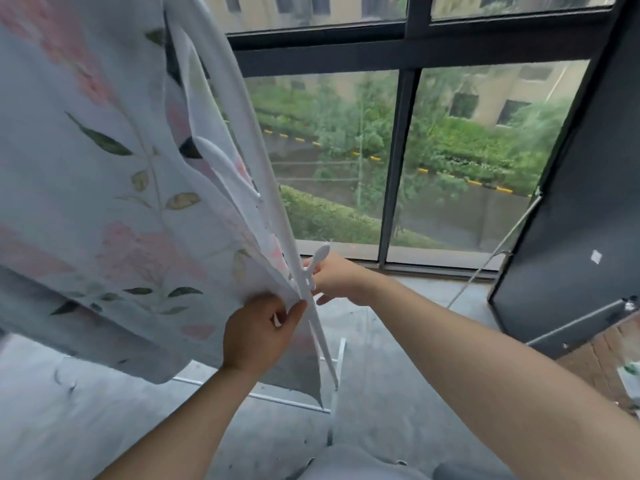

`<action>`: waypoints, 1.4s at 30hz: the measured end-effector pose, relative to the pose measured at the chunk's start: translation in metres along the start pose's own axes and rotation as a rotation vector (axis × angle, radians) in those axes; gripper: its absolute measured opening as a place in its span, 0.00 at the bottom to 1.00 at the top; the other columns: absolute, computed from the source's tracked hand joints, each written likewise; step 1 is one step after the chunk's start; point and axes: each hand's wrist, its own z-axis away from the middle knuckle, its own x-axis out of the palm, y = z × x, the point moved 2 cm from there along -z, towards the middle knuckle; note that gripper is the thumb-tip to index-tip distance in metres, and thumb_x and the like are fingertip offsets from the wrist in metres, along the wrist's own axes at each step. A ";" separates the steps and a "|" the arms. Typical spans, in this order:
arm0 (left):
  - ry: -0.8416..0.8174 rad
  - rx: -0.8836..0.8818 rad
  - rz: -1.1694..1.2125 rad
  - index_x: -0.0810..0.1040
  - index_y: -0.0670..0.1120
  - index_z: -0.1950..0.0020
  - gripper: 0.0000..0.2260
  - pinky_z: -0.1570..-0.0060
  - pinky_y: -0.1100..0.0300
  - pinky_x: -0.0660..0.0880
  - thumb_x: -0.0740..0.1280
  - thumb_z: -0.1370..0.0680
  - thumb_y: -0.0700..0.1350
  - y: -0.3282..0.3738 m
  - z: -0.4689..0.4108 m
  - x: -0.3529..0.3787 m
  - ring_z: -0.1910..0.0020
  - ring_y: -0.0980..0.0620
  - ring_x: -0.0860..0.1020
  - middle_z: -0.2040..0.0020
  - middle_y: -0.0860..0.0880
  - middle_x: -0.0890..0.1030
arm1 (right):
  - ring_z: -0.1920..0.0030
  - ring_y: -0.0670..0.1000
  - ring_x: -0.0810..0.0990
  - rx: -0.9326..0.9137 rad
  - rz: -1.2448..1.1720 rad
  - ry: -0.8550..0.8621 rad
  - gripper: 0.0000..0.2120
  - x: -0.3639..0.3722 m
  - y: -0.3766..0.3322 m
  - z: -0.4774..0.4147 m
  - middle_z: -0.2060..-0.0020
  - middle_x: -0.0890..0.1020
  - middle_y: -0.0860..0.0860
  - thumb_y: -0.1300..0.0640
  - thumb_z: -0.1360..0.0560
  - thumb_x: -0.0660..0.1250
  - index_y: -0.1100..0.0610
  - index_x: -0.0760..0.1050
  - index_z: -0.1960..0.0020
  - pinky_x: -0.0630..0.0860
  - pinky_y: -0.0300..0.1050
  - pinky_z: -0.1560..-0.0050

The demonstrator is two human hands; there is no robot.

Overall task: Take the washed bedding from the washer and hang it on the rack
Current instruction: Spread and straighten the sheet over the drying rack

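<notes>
A white sheet [104, 168] printed with pink flowers and green leaves hangs over the white drying rack [266, 188] and fills the left of the view. My left hand [259, 332] pinches the sheet's lower right edge beside the rack's slanted pole. Just to the right, my right hand [334, 278] grips the pole at a white hook-shaped fitting [317, 259]. The rack's foot bars [337, 372] stand on the grey floor below the sheet. No washer is in view.
A large dark-framed window [391, 168] runs across the back, with trees and buildings outside. A dark panel [581, 202] stands at the right with a thin metal rod [498, 251] leaning by it. Brick paving [602, 358] shows at the lower right.
</notes>
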 end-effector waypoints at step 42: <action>0.002 -1.396 0.177 0.73 0.44 0.45 0.17 0.54 0.56 0.72 0.70 0.24 0.55 0.063 0.017 0.161 0.47 0.43 0.79 0.49 0.44 0.81 | 0.51 0.52 0.73 -0.296 0.476 -0.221 0.07 -0.022 0.055 -0.124 0.48 0.74 0.49 0.55 0.22 0.55 0.49 0.69 0.46 0.73 0.57 0.44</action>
